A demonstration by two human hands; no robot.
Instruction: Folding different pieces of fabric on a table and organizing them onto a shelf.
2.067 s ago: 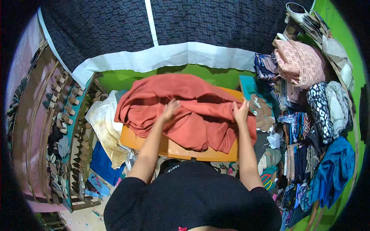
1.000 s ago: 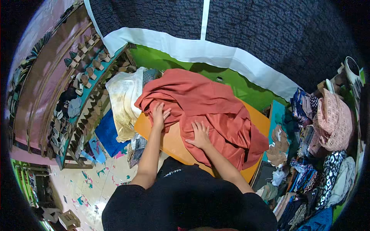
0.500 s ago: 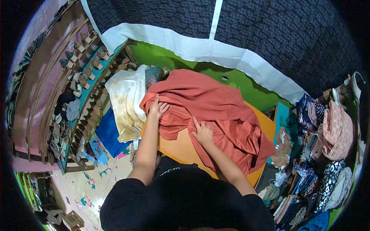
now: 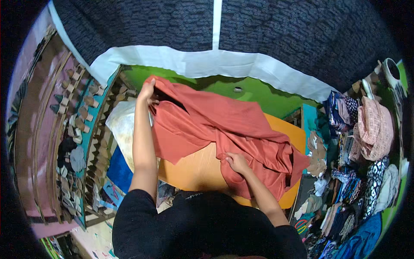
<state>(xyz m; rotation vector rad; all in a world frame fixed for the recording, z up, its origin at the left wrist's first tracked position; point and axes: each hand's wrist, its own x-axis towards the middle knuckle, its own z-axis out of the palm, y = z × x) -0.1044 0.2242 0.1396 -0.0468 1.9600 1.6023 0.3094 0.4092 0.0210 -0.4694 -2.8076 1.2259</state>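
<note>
A large piece of rust-red cloth (image 4: pixel 224 108) lies bunched and folded over an orange-yellow tabletop (image 4: pixel 194 168). My left hand (image 4: pixel 147 91) is closed on the cloth's far left edge and holds it up, so a dark gap shows beneath the raised fold. Nearer to me, my right hand (image 4: pixel 238 164) pinches the cloth at the middle of the table, beside its near folds. Behind my left forearm a white and yellowish cloth (image 4: pixel 123 125) is partly hidden.
Wooden racks with shoe lasts (image 4: pixel 88 103) stand on the left, with a blue cloth (image 4: pixel 118 168) beside them. Piles of folded fabric (image 4: pixel 345 203) and a pink lace cloth (image 4: pixel 373 129) fill the right side. Scissors with coloured handles (image 4: pixel 301 225) lie there. A dark patterned curtain (image 4: pixel 276 30) hangs ahead.
My left hand has moved away and to the left, lifting the cloth's edge. My right hand has come nearer to me, from pointing fingers to a pinch. The view has shifted.
</note>
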